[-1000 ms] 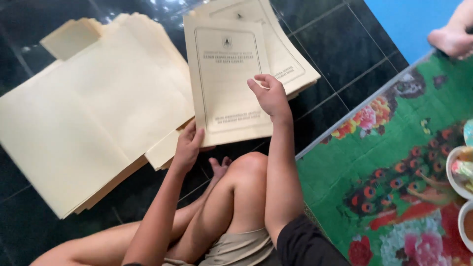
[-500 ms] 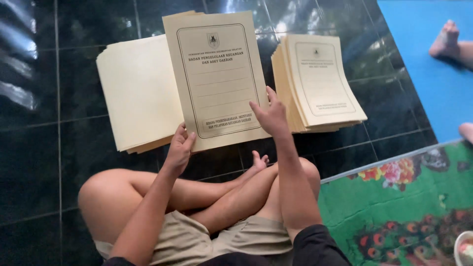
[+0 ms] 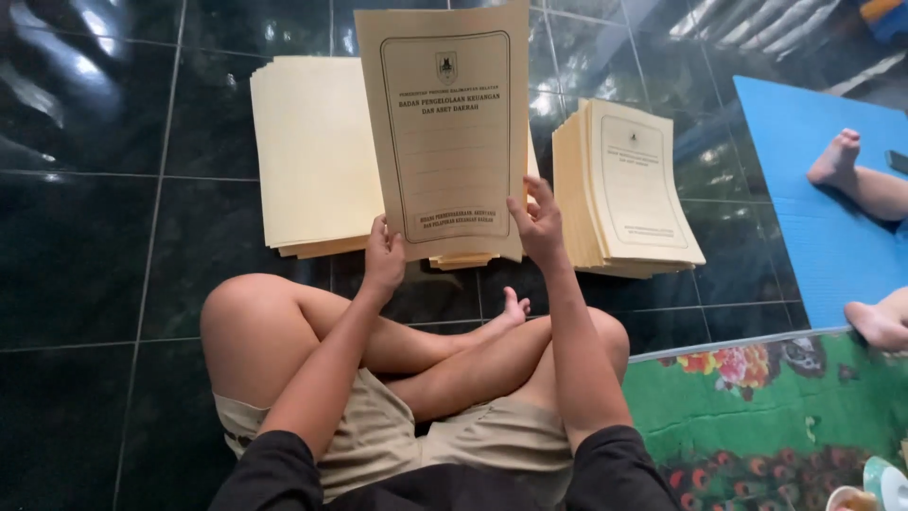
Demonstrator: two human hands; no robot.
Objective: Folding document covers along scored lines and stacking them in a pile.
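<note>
I sit cross-legged on a dark tiled floor. Both hands hold one cream paper folder (image 3: 445, 132) upright by its bottom edge, its printed front with a small crest facing me. My left hand (image 3: 383, 257) grips the lower left corner and my right hand (image 3: 537, 222) grips the lower right corner. Behind the raised folder lies a stack of blank cream folders (image 3: 312, 156), partly hidden by it. To the right sits a neat pile of printed folders (image 3: 629, 189) on the floor.
A blue mat (image 3: 813, 189) lies at the right with another person's bare feet (image 3: 837, 156) on it. A green floral mat (image 3: 757, 407) covers the floor at lower right, with a bowl rim (image 3: 875, 487) at its corner.
The folder has come up from lying across the stack to standing upright in both hands. My view has swung right and level, so both stacks now sit squarely ahead.
</note>
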